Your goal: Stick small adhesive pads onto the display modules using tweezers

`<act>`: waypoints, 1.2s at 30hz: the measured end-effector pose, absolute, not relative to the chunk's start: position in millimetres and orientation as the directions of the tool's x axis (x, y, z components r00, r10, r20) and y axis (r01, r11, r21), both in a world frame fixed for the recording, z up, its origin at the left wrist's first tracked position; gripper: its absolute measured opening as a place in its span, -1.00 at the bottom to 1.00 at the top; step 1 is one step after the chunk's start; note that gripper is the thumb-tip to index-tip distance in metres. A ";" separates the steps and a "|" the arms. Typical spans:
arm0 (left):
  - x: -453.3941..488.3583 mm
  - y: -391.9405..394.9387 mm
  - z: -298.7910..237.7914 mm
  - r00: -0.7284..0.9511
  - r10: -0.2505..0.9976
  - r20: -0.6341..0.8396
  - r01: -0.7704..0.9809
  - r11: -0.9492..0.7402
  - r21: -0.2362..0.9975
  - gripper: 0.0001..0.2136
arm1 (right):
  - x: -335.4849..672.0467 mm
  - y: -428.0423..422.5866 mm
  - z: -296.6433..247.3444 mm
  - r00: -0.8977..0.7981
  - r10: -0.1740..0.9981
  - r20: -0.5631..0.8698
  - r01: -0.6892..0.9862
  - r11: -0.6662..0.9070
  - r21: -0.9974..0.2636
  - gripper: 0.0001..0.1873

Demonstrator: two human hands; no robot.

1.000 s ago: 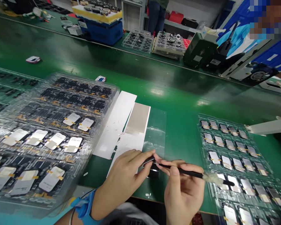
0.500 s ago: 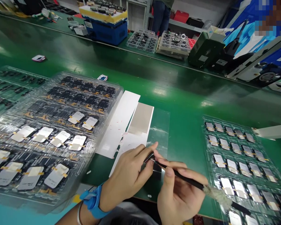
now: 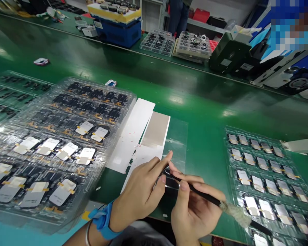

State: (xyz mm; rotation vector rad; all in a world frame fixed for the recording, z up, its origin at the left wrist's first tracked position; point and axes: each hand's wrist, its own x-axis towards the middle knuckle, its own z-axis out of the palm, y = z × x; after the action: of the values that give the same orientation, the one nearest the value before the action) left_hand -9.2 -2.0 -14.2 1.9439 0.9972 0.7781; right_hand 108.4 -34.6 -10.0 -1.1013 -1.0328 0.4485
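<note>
My left hand [image 3: 141, 191], with a blue band at the wrist, pinches a small dark flat part [image 3: 163, 170], mostly hidden by the fingers. In my right hand [image 3: 195, 208] is a slim black tool [image 3: 207, 197], its rear end wrapped in pale, frayed tape. The tool's tip meets the part between the two hands; exact contact is hidden by fingers. Under and beyond the hands lie white sheets [image 3: 129, 136], a grey-beige sheet [image 3: 156, 128] and a clear film [image 3: 178, 140] on the green table.
At left, a clear tray [image 3: 132, 99] holds dark modules, several with silver plates and yellow tape. Another clear tray [image 3: 229, 164] with silver-plated pieces stands at right, beside a white bar [image 3: 301, 146]. Boxes, including a blue box [image 3: 118, 34], line the back shelf; people stand beyond.
Both hands stay together at nearly the same place, with small finger shifts around the part and tool. The whole view has shifted slightly.
</note>
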 end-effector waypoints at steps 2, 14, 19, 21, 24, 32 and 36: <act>-8.9 -1.6 -14.0 0.500 0.850 0.164 0.360 -0.377 0.854 -0.52 | 108.6 -34.1 -10.5 0.485 0.741 0.465 0.175 0.439 -0.881 -0.77; -8.8 -2.3 -13.5 0.489 0.858 0.154 0.424 -0.388 0.818 -0.51 | 110.2 -36.0 -12.4 0.465 0.748 0.473 0.125 0.474 -0.872 -0.73; -9.0 -1.6 -13.3 0.484 0.864 0.138 0.415 -0.366 0.833 -0.52 | 110.1 -35.7 -12.0 0.466 0.753 0.464 0.122 0.465 -0.877 -0.73; -8.9 -1.1 -12.8 0.484 0.863 0.145 0.404 -0.367 0.838 -0.52 | 110.1 -35.5 -11.8 0.471 0.753 0.460 0.132 0.456 -0.880 -0.74; -8.4 -1.0 -11.8 0.486 0.859 0.158 0.395 -0.378 0.838 -0.52 | 109.8 -34.5 -11.5 0.493 0.744 0.452 0.135 0.447 -0.884 -0.75; -8.2 -2.3 -12.2 0.486 0.859 0.160 0.414 -0.387 0.824 -0.52 | 109.9 -33.3 -12.8 0.488 0.744 0.456 0.115 0.463 -0.879 -0.73; -8.6 -2.8 -12.6 0.487 0.859 0.159 0.419 -0.390 0.820 -0.52 | 109.3 -33.8 -13.2 0.484 0.741 0.466 0.123 0.469 -0.875 -0.72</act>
State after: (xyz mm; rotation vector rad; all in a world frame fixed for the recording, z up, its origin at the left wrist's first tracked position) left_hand -8.6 -2.8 -12.6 1.9978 1.0521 0.7626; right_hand 109.3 -33.8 -13.2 -1.0355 -1.0173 0.4717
